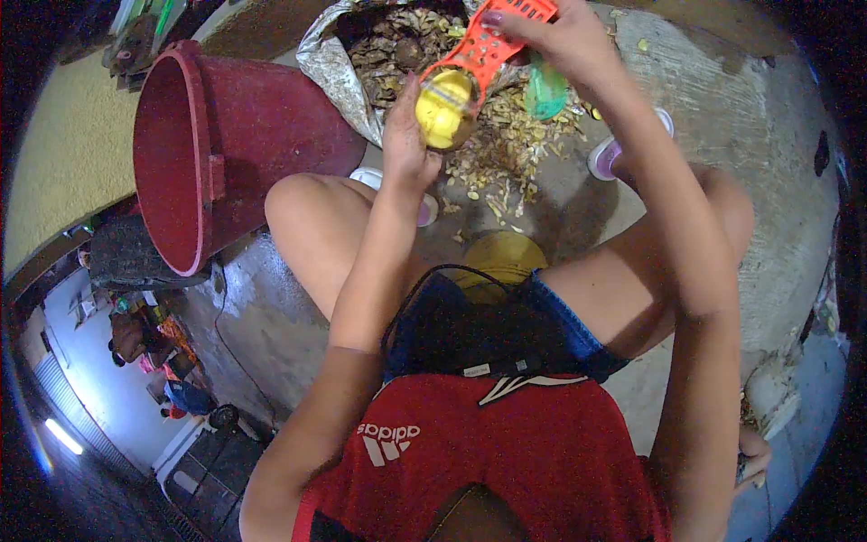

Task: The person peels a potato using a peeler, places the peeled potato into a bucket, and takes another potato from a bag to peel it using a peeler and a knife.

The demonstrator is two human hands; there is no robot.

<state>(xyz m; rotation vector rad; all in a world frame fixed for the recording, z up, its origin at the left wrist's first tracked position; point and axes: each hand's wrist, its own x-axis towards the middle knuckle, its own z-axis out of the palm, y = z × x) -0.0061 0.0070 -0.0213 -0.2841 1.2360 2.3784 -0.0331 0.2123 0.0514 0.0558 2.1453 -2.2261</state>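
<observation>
In the head view, my left hand (pixel 409 144) is wrapped round a partly peeled, yellow-fleshed potato-like vegetable (pixel 441 126), with brown skin showing along its lower edge. My right hand (pixel 578 45) grips the perforated handle of an orange plastic peeler (pixel 483 50). The peeler's blade end lies across the upper part of the yellow flesh. Under my hands, a scatter of pale peelings (pixel 510 158) covers the floor. Behind them lies an open whitish sack (pixel 330 54) with brown peelings in its mouth.
A large dark red tub (pixel 271 135) lies on its side at the left. A translucent green plastic piece (pixel 545 88) is among the peelings. Between my legs is a yellow round object (pixel 501 257). Another person (pixel 135 336) is far off at the left, and a hand (pixel 751 456) shows at the right.
</observation>
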